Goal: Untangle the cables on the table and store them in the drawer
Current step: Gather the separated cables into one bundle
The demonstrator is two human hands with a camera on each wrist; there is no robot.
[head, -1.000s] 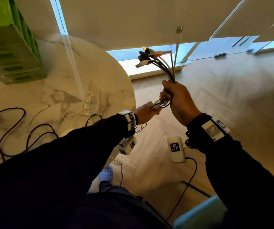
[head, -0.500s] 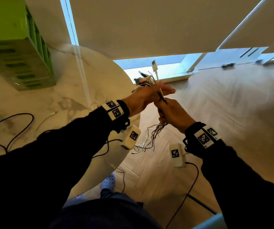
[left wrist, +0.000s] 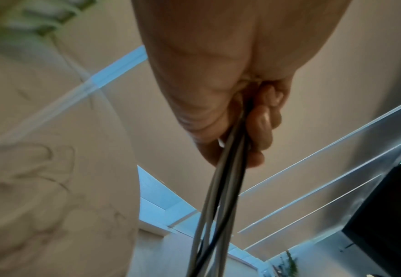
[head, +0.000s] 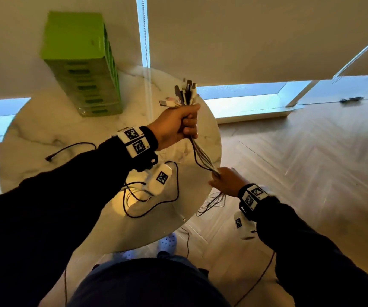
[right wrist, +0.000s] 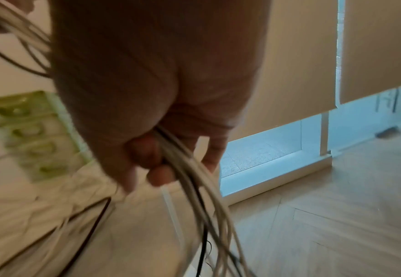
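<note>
A: Round marble desk (head: 45,127), green drawer tower (head: 83,63) at the back.

B: Left hand (head: 176,125) fists the thin grey-and-black cable bundle (head: 200,156) by its plugs; right hand (head: 227,181) curls around it lower. Slide down evenly, then coil.

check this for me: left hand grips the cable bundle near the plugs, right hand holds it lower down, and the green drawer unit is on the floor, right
Not quite. The drawer unit stands on the table, not the floor, as the head view shows. The rest holds: the left hand grips the cable bundle just below the plugs, and the right hand holds it lower down.
</note>
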